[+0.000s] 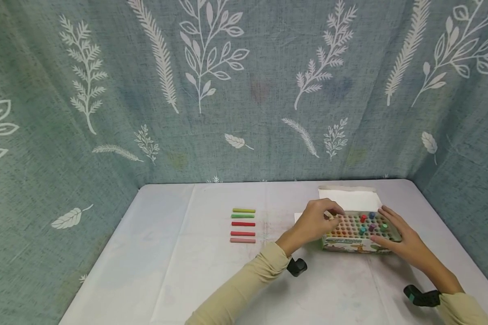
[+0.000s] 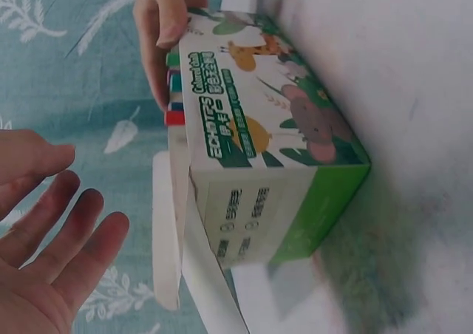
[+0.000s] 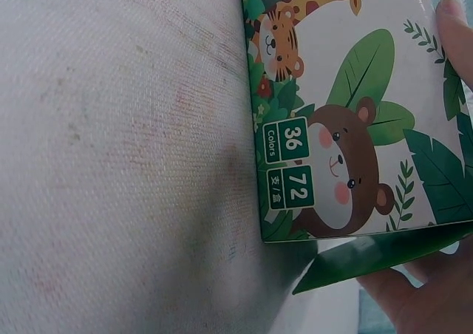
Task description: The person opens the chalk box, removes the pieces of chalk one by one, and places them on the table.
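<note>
A cardboard chalk box (image 1: 349,246), printed with cartoon animals, stands on the right of the table with its lid flap (image 1: 349,197) raised. Inside is a grid of round holes, and several coloured chalk sticks poke up at its right half, among them a red chalk stick (image 2: 174,117). My right hand (image 1: 408,246) holds the box's right end, thumb at the front edge and fingers on the far side. Above the left part of the grid hovers my left hand (image 1: 317,221). Its fingers are loosely bent in the left wrist view, with nothing visible between them.
Left of the box, several chalk sticks lie in a column on the white tablecloth (image 1: 195,280): yellow-green, green (image 1: 242,216), red and pink (image 1: 242,240). A leaf-patterned curtain (image 1: 260,90) hangs behind the table. Dark cameras are strapped to both wrists.
</note>
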Motion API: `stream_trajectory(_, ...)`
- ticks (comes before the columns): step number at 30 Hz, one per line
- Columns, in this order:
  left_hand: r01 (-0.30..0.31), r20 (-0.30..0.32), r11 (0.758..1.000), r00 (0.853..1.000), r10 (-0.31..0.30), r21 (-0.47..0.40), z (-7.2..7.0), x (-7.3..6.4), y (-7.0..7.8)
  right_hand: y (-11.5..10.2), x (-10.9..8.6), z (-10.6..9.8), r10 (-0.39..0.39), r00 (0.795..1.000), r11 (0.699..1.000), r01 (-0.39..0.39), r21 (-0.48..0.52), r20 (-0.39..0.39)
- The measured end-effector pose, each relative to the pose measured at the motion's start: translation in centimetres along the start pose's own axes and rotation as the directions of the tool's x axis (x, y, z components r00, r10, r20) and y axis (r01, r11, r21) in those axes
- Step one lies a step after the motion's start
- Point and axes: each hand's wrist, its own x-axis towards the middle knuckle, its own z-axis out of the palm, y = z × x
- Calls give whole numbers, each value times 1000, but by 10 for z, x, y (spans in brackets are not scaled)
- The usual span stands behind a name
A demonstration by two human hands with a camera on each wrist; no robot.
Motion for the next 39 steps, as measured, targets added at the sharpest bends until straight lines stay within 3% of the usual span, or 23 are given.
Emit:
stream_trajectory(10,-40,32,997,999,39,60,16,11,3,1,-1,1,-3,1000,1000,3,2,-4)
stream_trajectory(20,-33,79,997,997,28,63,32,21,7,0,-1,0,-2,1000,1000,2,13,0)
stream_trajectory(30,1,159,986,987,-28,164,54,29,5,1,-2,0,1,1000,999,-1,39,7)
stream_trajectory(39,11,195,956,978,-72,294,66,33,5,4,-1,1,-13,1000,999,13,45,-1)
